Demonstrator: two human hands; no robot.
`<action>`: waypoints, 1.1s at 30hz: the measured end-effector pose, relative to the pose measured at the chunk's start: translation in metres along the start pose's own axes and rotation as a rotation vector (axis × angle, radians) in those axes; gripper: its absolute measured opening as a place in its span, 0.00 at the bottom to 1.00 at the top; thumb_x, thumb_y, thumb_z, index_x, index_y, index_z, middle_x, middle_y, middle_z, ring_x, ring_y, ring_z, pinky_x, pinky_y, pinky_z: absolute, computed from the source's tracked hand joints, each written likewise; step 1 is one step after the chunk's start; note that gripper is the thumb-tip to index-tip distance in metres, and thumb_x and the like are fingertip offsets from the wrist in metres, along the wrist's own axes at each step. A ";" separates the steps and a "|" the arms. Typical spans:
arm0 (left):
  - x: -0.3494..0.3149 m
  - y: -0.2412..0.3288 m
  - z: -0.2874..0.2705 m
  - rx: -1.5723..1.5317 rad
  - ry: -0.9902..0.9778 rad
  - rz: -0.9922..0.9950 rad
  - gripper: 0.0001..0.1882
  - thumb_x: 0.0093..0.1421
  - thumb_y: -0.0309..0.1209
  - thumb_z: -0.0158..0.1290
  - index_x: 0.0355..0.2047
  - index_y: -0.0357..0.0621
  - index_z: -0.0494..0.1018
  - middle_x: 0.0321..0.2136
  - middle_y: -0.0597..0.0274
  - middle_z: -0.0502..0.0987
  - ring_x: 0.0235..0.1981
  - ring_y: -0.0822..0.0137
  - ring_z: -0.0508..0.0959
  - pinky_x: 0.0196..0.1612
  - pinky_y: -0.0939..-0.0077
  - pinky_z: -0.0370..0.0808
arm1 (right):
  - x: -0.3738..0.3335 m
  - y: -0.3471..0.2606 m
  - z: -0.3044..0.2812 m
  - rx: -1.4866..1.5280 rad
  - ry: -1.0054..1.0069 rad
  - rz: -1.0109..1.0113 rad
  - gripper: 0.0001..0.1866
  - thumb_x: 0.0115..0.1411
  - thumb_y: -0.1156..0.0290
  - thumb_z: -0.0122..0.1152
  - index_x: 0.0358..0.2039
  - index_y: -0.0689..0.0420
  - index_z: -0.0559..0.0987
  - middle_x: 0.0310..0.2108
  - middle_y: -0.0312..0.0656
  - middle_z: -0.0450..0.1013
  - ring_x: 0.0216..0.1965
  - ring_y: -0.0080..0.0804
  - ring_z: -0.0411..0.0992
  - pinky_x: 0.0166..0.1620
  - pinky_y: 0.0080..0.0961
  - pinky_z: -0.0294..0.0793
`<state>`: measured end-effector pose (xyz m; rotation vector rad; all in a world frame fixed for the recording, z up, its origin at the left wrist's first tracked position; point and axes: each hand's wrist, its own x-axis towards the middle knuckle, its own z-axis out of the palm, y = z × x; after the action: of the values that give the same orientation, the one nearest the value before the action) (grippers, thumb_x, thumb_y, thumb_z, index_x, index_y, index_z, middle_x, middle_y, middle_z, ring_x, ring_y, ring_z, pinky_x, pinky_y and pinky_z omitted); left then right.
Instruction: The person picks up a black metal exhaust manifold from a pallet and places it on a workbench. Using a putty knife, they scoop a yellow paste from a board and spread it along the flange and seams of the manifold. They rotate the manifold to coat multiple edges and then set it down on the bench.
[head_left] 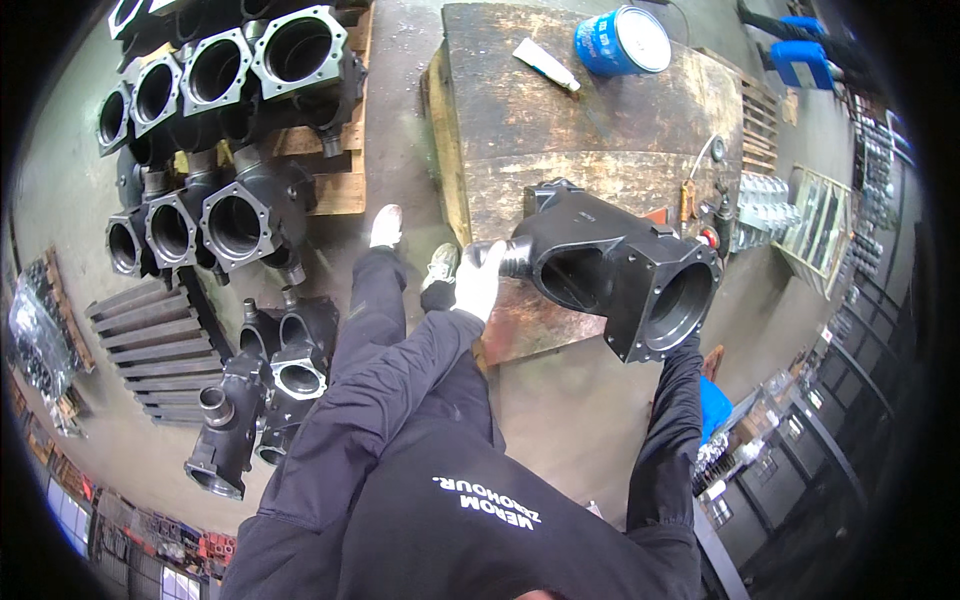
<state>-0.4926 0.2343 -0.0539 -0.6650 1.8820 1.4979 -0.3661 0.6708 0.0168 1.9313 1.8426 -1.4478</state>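
A black cast metal housing with a wide round bore and a bolt-hole flange lies at the near right part of the wooden workbench, its flanged end reaching past the bench's near edge. My left hand, in a white glove, is closed round the narrow threaded pipe end at the housing's left side. My right arm comes up to the flanged end from below; my right hand is hidden behind the casting, so its fingers do not show.
A blue can and a white tube are at the bench's far side. Tools, including an orange-handled one, lie along its right side. Several similar housings stand on pallets to the left. A metal-framed crate is on the right.
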 end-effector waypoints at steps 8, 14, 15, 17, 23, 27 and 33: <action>0.014 -0.004 -0.003 0.434 -0.068 -0.062 0.33 0.70 0.58 0.45 0.55 0.39 0.71 0.43 0.40 0.83 0.46 0.38 0.82 0.59 0.56 0.69 | -0.025 0.033 0.005 0.123 0.037 0.029 0.20 0.72 0.59 0.53 0.53 0.61 0.79 0.46 0.40 0.80 0.45 0.34 0.78 0.51 0.32 0.77; 0.060 0.038 -0.015 0.529 -0.023 0.316 0.31 0.69 0.56 0.48 0.51 0.36 0.72 0.42 0.41 0.83 0.44 0.42 0.83 0.49 0.53 0.75 | -0.022 0.093 0.030 0.389 0.049 0.013 0.20 0.73 0.59 0.52 0.53 0.62 0.79 0.46 0.40 0.80 0.44 0.35 0.79 0.50 0.32 0.78; 0.079 0.052 -0.010 0.547 0.012 0.274 0.31 0.68 0.55 0.50 0.52 0.35 0.72 0.42 0.40 0.82 0.43 0.42 0.83 0.45 0.55 0.77 | -0.026 0.109 0.040 0.484 0.067 0.014 0.20 0.73 0.59 0.52 0.53 0.62 0.79 0.46 0.40 0.80 0.44 0.35 0.79 0.50 0.33 0.78; 0.121 0.089 0.010 0.534 -0.029 0.351 0.38 0.67 0.60 0.51 0.56 0.32 0.70 0.44 0.39 0.82 0.45 0.45 0.83 0.46 0.58 0.78 | -0.048 0.148 0.067 0.762 0.104 0.020 0.20 0.73 0.59 0.52 0.53 0.62 0.79 0.46 0.40 0.80 0.44 0.35 0.79 0.50 0.33 0.78; 0.085 0.218 0.045 0.860 -0.090 0.769 0.36 0.67 0.52 0.56 0.61 0.30 0.69 0.52 0.34 0.77 0.50 0.45 0.80 0.57 0.56 0.74 | -0.158 0.230 0.159 0.693 0.258 0.064 0.26 0.74 0.51 0.51 0.55 0.64 0.78 0.47 0.43 0.80 0.45 0.37 0.79 0.53 0.33 0.77; -0.075 0.207 0.052 0.552 -0.289 1.373 0.21 0.63 0.36 0.61 0.51 0.37 0.74 0.45 0.44 0.78 0.45 0.46 0.78 0.51 0.56 0.75 | -0.192 0.224 0.173 1.194 0.162 0.418 0.41 0.71 0.38 0.50 0.65 0.65 0.69 0.60 0.50 0.72 0.62 0.39 0.69 0.65 0.35 0.68; -0.202 0.134 0.107 1.244 -0.563 1.524 0.36 0.52 0.45 0.69 0.53 0.33 0.70 0.45 0.47 0.77 0.47 0.46 0.77 0.54 0.56 0.74 | -0.164 0.226 0.192 0.757 -0.159 -0.245 0.21 0.70 0.56 0.56 0.57 0.56 0.75 0.51 0.48 0.78 0.51 0.47 0.78 0.55 0.49 0.78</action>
<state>-0.4364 0.3691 0.1677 1.8348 2.2251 0.5497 -0.2541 0.3706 -0.0932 1.7801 1.6322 -2.5813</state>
